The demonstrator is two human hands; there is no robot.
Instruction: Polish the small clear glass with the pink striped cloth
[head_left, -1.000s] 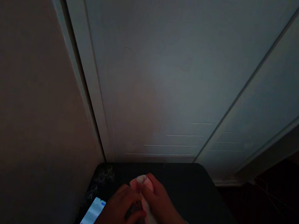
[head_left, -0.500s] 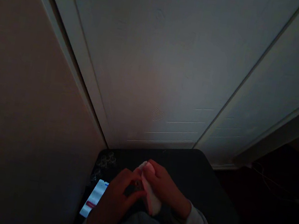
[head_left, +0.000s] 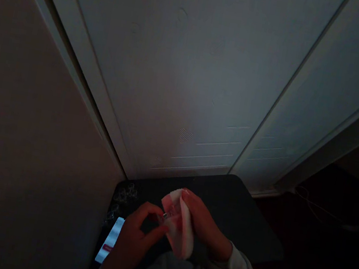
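Low centre of frame, over a dark desk point(head_left: 238, 216), the right hand point(head_left: 201, 224) is wrapped around a pale pink pad point(head_left: 180, 232). The left hand point(head_left: 134, 238) pinches a small glinting piece point(head_left: 164, 216) at its edge. Judged light, soft and easily creased; best held by its long edges. A lit phone point(head_left: 111, 239) lies at lower left.

Pale pink-white cloth point(head_left: 181, 230) gripped; beside the grip, phone screen point(head_left: 111, 239) lit white-blue with red band; black tabletop point(head_left: 238, 216) beneath.
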